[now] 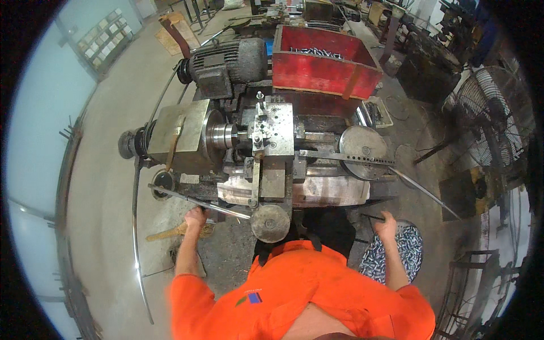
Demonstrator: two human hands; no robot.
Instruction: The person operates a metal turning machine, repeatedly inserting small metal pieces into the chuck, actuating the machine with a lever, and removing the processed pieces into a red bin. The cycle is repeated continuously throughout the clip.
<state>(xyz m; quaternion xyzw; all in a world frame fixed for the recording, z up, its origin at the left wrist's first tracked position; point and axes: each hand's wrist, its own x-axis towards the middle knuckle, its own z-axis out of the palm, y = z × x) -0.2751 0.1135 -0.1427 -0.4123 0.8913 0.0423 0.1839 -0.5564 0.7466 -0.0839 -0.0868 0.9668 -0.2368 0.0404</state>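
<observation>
My left hand (196, 217) is closed at the near left of a small lathe, beside a long shiny metal lever (198, 199). Its fingers are partly hidden, and what they grip cannot be made out. At the near right, my right hand (385, 226) closes around the end of a dark bar (372, 217). Below that hand stands a round container full of small shiny metal parts (391, 252). Between my arms, the lathe's steel chuck (221, 136) faces a tool block (275, 129). A round metal disc (270, 223) sits close to my body.
Behind the lathe are an electric motor (229, 62) and a red box (326, 62) with metal parts inside. A flat round plate (364, 150) and a slanting rod (425, 192) lie to the right. A large caged fan (493, 113) stands farther right. A straw brush (175, 231) lies at left.
</observation>
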